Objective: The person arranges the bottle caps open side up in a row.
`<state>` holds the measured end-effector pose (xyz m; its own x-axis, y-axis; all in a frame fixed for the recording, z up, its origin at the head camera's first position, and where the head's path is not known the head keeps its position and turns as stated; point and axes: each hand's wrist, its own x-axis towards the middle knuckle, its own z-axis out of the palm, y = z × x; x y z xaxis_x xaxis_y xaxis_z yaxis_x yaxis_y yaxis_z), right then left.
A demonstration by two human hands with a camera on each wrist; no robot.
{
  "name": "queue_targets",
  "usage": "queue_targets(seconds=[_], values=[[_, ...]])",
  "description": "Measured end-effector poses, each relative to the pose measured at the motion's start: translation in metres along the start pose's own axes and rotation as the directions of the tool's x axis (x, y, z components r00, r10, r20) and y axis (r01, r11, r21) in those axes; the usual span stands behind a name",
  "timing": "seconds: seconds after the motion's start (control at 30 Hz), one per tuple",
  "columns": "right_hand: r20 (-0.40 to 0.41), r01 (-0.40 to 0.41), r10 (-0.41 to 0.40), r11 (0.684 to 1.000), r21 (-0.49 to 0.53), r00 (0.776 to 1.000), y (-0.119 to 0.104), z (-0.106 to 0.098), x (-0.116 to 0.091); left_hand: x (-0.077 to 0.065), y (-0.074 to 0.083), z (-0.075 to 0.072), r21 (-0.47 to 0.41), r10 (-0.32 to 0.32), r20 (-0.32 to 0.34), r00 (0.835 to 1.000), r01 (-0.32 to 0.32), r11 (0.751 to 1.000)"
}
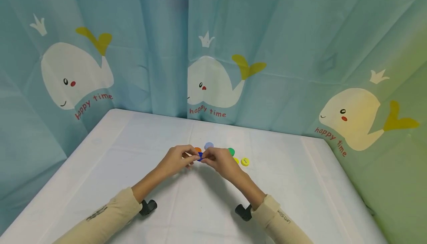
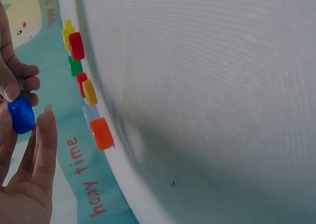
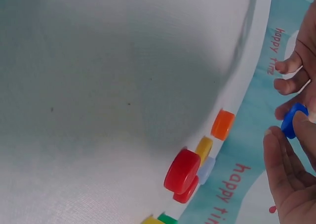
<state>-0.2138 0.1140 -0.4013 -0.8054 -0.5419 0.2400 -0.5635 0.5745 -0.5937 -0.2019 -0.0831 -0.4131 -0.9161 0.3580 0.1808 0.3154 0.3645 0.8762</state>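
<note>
A small, round, glossy blue piece (image 1: 200, 156) is held up between the two hands, above the tabletop. From the left, my left hand (image 1: 176, 159) pinches it by its edge, and my right hand (image 1: 220, 160) pinches the opposite side. The right wrist view has the right thumb lying across the blue piece (image 3: 292, 121), so part of it is hidden. Beyond the hands sit an orange disc (image 2: 101, 134), a pale blue disc (image 1: 208, 146), a green disc (image 1: 231, 151) and a yellow disc (image 1: 245, 161). Red discs, one of them large (image 3: 182, 171), show only in the wrist views.
A white cloth-covered table (image 1: 133, 147) stretches out on both sides of the arms. Behind it hangs a blue curtain (image 1: 166, 70) printed with white whales. Black wrist devices (image 1: 148, 207) sit under both cuffs.
</note>
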Motion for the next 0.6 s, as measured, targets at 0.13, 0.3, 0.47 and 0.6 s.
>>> queue_targets(seconds=[0.13,0.3,0.47,0.6], values=[[0.004,0.039,-0.039,0.999,0.001,0.999,-0.002,0.000,-0.002,-0.003,-0.001,-0.002,0.067,0.039,0.001,0.999,-0.039,0.997],[0.008,0.074,-0.074,0.997,-0.010,0.997,-0.005,0.000,-0.004,-0.007,-0.002,-0.005,0.142,0.109,0.014,0.994,-0.110,0.984],[0.059,0.064,-0.062,0.998,-0.023,0.996,-0.008,0.000,-0.008,-0.011,-0.003,-0.008,0.187,0.198,0.074,0.977,-0.208,0.960],[0.116,0.063,-0.058,0.997,-0.043,0.992,-0.009,0.003,-0.012,-0.017,-0.003,-0.008,0.213,0.223,0.113,0.968,-0.243,0.946]])
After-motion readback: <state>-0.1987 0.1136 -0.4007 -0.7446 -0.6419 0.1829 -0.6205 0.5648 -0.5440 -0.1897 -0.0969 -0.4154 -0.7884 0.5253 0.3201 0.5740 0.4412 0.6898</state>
